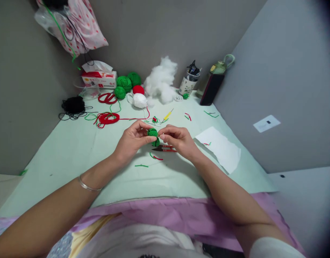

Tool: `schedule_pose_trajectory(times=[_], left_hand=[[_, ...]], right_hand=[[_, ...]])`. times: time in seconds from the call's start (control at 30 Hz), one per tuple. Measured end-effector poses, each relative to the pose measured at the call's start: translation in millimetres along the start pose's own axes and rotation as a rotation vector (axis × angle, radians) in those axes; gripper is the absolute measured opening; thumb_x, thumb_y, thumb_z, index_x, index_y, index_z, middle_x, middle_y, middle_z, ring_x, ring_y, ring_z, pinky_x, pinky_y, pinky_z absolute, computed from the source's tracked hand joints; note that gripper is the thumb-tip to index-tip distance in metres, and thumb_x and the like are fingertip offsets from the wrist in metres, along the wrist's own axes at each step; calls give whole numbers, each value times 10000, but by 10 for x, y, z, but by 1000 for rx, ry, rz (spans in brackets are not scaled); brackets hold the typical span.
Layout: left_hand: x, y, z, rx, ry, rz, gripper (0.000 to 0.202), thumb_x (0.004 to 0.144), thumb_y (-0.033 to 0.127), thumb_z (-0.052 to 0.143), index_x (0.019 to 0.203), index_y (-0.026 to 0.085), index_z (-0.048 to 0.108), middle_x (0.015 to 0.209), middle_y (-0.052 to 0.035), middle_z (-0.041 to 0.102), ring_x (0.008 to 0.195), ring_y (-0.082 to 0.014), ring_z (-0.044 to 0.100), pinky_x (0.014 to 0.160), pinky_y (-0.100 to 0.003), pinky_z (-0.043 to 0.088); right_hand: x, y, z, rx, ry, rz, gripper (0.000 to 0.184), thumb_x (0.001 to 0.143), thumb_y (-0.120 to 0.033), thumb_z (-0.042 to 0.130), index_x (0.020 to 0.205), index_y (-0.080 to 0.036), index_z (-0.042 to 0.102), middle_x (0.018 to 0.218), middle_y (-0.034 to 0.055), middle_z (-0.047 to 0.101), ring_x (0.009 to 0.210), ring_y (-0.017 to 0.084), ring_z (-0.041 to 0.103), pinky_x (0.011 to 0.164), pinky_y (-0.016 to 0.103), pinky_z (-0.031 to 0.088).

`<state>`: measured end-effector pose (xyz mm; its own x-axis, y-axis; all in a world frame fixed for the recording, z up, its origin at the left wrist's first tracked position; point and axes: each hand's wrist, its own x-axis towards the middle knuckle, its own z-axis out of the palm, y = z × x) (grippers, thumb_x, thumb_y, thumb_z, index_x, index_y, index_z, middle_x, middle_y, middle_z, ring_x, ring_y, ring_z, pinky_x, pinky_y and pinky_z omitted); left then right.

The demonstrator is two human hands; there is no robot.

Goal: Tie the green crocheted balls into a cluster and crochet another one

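1. Green crochet piece (153,133) sits lifted just above the middle of the table (73,150), held between your two hands.
2. Your left hand (132,138) has its thumb and fingers closed on the left side of the green crochet piece.
3. Your right hand (178,139) is pinched tight at the piece's right edge. It may also hold a needle or strand there, but that is too small to tell.
4. Red-handled snips (166,149) lie on the table directly under your right fingers, with short green and red yarn scraps (141,165) just beside them.
5. A white sheet of paper (221,148) lies to the right of your right hand, near it but apart.
6. Beyond your hands lie a yellow-handled hook (167,115) and a loose red yarn tangle (107,118). A heap of black yarn (73,105) sits farther left.
7. Along the back wall stand a tissue box (99,79), red scissors (107,98), green yarn balls (124,83), a red ball (138,89), a white ball (139,100), white stuffing (162,80), a cup of tools (188,84) and a dark bottle (215,84).
8. Nothing lies between you and the piece, and your own fingers cover part of it.
9. A purple cloth (167,211) drapes the near table edge under your forearms.
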<state>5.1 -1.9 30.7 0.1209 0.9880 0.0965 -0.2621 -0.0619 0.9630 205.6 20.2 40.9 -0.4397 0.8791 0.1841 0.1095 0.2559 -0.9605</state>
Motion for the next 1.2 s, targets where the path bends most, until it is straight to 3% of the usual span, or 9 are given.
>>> schedule_pose_trajectory(times=[0.13, 0.37, 0.57, 0.73, 1.03, 1.13, 1.2], left_hand=[[2, 6, 0, -16, 8, 5, 345, 655, 212, 917, 872, 205, 649, 824, 28, 672, 773, -143, 642, 755, -287, 507], [-4, -69, 1, -2, 24, 3, 349, 668, 224, 910, 879, 205, 632, 824, 24, 685, 795, -148, 643, 783, -289, 504], [-12, -60, 4, -2, -16, -1, 322, 699, 211, 894, 897, 207, 641, 859, 25, 689, 827, -145, 641, 817, -294, 502], [-1, -14, -3, 8, 7, 18, 310, 696, 217, 901, 901, 208, 669, 865, 24, 678, 832, -145, 634, 815, -291, 500], [-4, -88, -5, 11, -67, -19, 306, 690, 252, 906, 899, 202, 687, 872, 4, 692, 842, -170, 646, 836, -318, 507], [10, -65, -32, 33, -89, -23, 266, 748, 274, 876, 966, 212, 738, 949, -12, 716, 918, -181, 657, 872, -314, 504], [22, -35, -49, 39, -104, -38, 243, 810, 310, 835, 1025, 225, 759, 999, -24, 735, 972, -189, 662, 903, -312, 495]], right_hand=[[2, 29, -6, -2, 0, 0, 217, 869, -413, 749, 905, -201, 773, 824, 9, 626, 666, 117, 497, 594, 268, 395], [4, 89, 128, 63, 51, 76, 315, 841, -496, 762, 871, -195, 674, 651, -50, 528, 576, 101, 445, 540, 243, 366], [3, 64, 96, 65, 7, 76, 317, 865, -483, 746, 856, -187, 636, 721, -31, 572, 601, 97, 478, 547, 235, 392], [-3, 79, -7, 101, -123, 59, 251, 921, -402, 708, 1052, -192, 669, 817, -12, 618, 666, 106, 528, 614, 244, 446], [-9, 59, 72, 181, -82, 36, 375, 877, -358, 767, 1189, -204, 626, 733, -48, 598, 643, 109, 553, 607, 236, 477], [-6, 81, 32, 115, -98, 74, 393, 899, -394, 743, 1233, -220, 631, 810, -24, 643, 626, 108, 589, 559, 234, 474], [5, 82, -6, 35, -35, 76, 346, 924, -429, 709, 1194, -217, 671, 872, 1, 677, 600, 98, 591, 537, 235, 455]])
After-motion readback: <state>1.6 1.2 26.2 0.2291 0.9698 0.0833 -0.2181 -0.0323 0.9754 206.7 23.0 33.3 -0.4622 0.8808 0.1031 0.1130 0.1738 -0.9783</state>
